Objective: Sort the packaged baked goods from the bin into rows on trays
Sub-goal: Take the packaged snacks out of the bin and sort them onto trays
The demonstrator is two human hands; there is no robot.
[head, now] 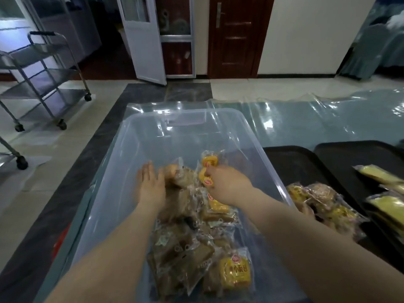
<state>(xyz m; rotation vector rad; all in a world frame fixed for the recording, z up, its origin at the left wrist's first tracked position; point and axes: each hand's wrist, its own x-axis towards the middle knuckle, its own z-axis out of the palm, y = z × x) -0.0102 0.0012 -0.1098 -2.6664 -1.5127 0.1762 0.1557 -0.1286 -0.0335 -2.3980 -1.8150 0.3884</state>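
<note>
Both my arms are down in the big clear plastic bin (258, 147), working the heap of cellophane-wrapped baked goods (185, 237) piled along its near and middle floor. My right hand (227, 186) has its fingers curled round a small yellow round cake in a clear wrapper with a red sticker (206, 179), and a second yellow one (209, 162) sits just beyond it, touching or nearly so; I can't tell whether I'm holding both. My left hand (150, 182) is flat, fingers straight and together, resting against a pale brown packaged bun (175, 173) at the far edge of the pile.

These packs look light and soft, bread inside crinkly film, so I'd judge a hard squeeze would crush them. The wrappers look glossy and slick; best to pinch the crimped seam at an end, or cup the whole pack gently from the sides.

In the heap I see darker brown slabs, flat and rectangular, and nearer me a square yellow pack with printed lettering (235, 273).

Off to the right, the near black tray (290, 162) already carries a loose cluster of brown and yellow packs (321, 202), and the farther-right black tray (358, 154) holds flat pale-yellow packets (380, 174) lying side by side. Shiny clear plastic sheeting (306, 119) covers the floor beyond.
</note>
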